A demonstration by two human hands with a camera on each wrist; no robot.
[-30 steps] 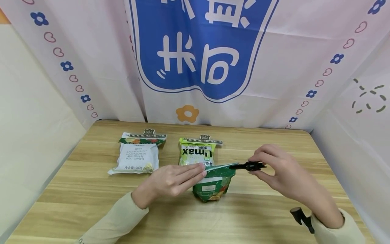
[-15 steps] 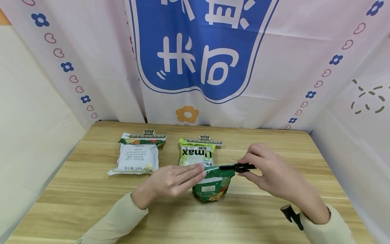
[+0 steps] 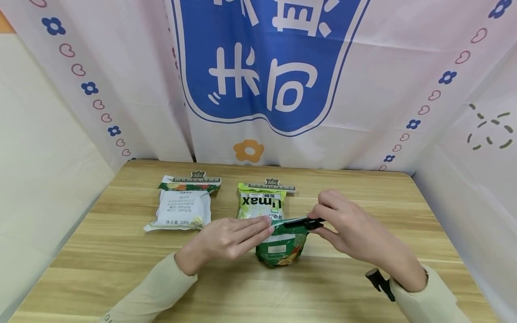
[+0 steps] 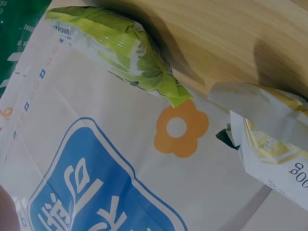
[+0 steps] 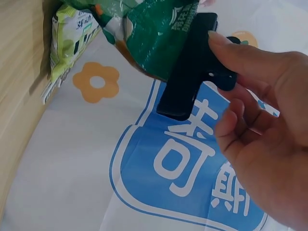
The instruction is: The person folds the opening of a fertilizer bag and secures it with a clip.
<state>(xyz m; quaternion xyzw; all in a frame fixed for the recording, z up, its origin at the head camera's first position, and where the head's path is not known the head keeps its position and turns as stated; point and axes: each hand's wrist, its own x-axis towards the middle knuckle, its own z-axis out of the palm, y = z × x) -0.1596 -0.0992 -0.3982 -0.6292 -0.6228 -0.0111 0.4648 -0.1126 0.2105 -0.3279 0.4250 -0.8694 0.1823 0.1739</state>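
Note:
A green bag point(image 3: 278, 253) with a white label stands in the middle of the table. At its top left corner my left hand point(image 3: 230, 237) pinches the folded edge between fingers and thumb; the thumb is hidden. My right hand point(image 3: 349, 224) squeezes the handles of a black bag clip point(image 3: 298, 223) between thumb and fingers. The clip lies along the bag's top edge, at the right part of it. In the right wrist view the clip's long dark bar point(image 5: 185, 77) sits right at the edge of the green plastic point(image 5: 156, 36).
Behind the green bag lies a lime-green bag point(image 3: 258, 204) with a piano-patterned clip point(image 3: 272, 186). To the left is a white 500g bag point(image 3: 183, 208), its top held by a similar clip point(image 3: 196, 180). A printed curtain point(image 3: 363, 112) hangs behind the table point(image 3: 121, 260).
My right hand has moved left, bringing the black clip from the bag's right corner further in over its top edge. The left hand and the bag have hardly moved.

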